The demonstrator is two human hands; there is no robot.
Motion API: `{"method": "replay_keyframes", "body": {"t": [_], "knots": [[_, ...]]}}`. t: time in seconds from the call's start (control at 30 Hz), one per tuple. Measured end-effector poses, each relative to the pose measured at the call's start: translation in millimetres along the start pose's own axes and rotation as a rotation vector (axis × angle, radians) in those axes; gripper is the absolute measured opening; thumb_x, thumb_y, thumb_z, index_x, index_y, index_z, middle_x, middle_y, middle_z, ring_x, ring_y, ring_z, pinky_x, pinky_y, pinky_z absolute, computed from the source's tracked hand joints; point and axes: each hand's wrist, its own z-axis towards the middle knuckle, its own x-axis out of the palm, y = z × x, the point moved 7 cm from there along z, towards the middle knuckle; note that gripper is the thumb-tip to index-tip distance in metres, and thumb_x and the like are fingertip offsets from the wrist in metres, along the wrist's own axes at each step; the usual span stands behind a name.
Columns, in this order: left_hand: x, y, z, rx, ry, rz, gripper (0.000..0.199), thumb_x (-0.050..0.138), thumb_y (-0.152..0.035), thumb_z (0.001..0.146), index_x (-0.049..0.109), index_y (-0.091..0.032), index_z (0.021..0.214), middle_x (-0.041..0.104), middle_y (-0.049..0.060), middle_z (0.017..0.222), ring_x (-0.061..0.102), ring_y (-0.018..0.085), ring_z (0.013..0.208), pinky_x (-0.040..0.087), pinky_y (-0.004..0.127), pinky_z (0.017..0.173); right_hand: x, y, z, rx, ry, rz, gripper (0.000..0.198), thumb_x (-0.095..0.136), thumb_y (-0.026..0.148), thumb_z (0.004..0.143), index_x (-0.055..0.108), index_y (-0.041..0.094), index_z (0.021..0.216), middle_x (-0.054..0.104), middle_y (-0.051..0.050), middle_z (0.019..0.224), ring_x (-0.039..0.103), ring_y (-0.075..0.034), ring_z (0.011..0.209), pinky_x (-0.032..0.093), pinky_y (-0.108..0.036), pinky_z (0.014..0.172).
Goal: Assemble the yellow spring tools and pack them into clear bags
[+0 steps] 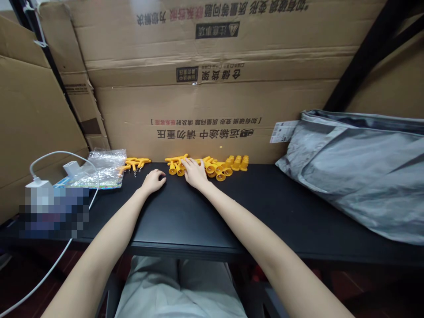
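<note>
My left hand (154,181) rests on the black table with its fingers loosely curled and a gap beside the thumb; nothing shows in it. To its left lie several orange-handled corkscrews (134,163) with bare metal spirals. My right hand (195,172) reaches over the row of yellow pieces at the back, its fingers apart and touching them. Under and left of these fingers are corkscrews with yellow T-handles (177,159). Yellow bell-shaped sleeves (220,176) lie on their sides to the right, open ends facing me. Several yellow cups (244,163) stand at the row's right end.
A tall cardboard sheet (212,101) backs the black table (185,221). A clear plastic bag (107,165), a white charger (39,192) with its cable, and a blurred-out item are at left. A large grey bag (357,176) fills the right side.
</note>
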Motion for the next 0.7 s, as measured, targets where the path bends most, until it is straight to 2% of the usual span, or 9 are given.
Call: {"method": "replay_keyframes", "body": {"t": [0.07,0.17,0.33,0.43,0.5,0.6,0.7], "knots": [[-3.0,-0.4,-1.1,-0.031,-0.016,0.026,0.024,0.051,-0.03,0.082,0.067,-0.021,0.097,0.063,0.008,0.108,0.056,0.023,0.106,0.045,0.038,0.095,0.4,0.2,-1.2,0.01,0.026,0.001,0.054,0.043,0.015,0.085,0.042,0.019,0.139,0.042,-0.013,0.146,0.034,-0.03,0.136,0.015,-0.064,0.109],[-16.6,4.6,-4.2,-0.16,-0.107,0.089,0.027,0.051,-0.03,0.081,0.064,-0.021,0.103,0.06,0.011,0.116,0.053,0.028,0.112,0.042,0.044,0.095,-4.6,-2.5,-3.5,0.009,0.039,0.012,0.057,0.045,0.018,0.085,0.039,0.021,0.142,0.036,-0.012,0.149,0.031,-0.031,0.138,0.014,-0.067,0.108],[-44.0,31.7,-14.1,-0.457,-0.27,0.131,0.042,0.049,-0.031,0.08,0.054,-0.017,0.119,0.05,0.018,0.129,0.044,0.035,0.123,0.036,0.052,0.098,-31.9,-25.3,-6.4,0.004,-0.087,0.071,0.055,0.044,0.02,0.085,0.042,0.024,0.14,0.038,-0.011,0.148,0.034,-0.032,0.136,0.016,-0.064,0.109],[-48.2,56.2,-19.2,-0.61,-0.271,0.143,0.049,0.049,-0.036,0.078,0.05,-0.015,0.122,0.048,0.021,0.132,0.042,0.038,0.124,0.033,0.056,0.099,-52.8,-57.5,-11.3,0.076,-0.219,0.117,0.05,0.048,0.021,0.082,0.05,0.029,0.132,0.045,-0.008,0.143,0.04,-0.033,0.131,0.022,-0.06,0.109],[-43.2,71.7,-20.6,-0.685,-0.203,0.136,0.052,0.049,-0.039,0.078,0.049,-0.014,0.123,0.048,0.022,0.132,0.041,0.04,0.125,0.03,0.058,0.099,-63.5,-84.1,-17.9,0.149,-0.305,0.129,0.045,0.047,0.022,0.082,0.054,0.028,0.126,0.049,-0.008,0.14,0.045,-0.031,0.128,0.028,-0.055,0.107],[-35.5,83.4,-18.8,-0.687,-0.123,0.144,0.051,0.049,-0.039,0.076,0.052,-0.015,0.121,0.048,0.022,0.132,0.041,0.04,0.126,0.028,0.058,0.101,-71.8,-128.6,-34.7,0.299,-0.45,0.156,0.04,0.043,0.021,0.081,0.058,0.02,0.117,0.056,-0.013,0.131,0.049,-0.029,0.123,0.036,-0.05,0.101],[-35.9,85.0,-17.7,-0.661,-0.14,0.157,0.047,0.05,-0.037,0.075,0.054,-0.016,0.117,0.05,0.022,0.13,0.041,0.04,0.126,0.028,0.058,0.101,-69.1,-170.5,-55.6,0.431,-0.564,0.196,0.037,0.039,0.018,0.078,0.061,0.016,0.107,0.062,-0.016,0.117,0.055,-0.026,0.113,0.042,-0.045,0.095]]}}
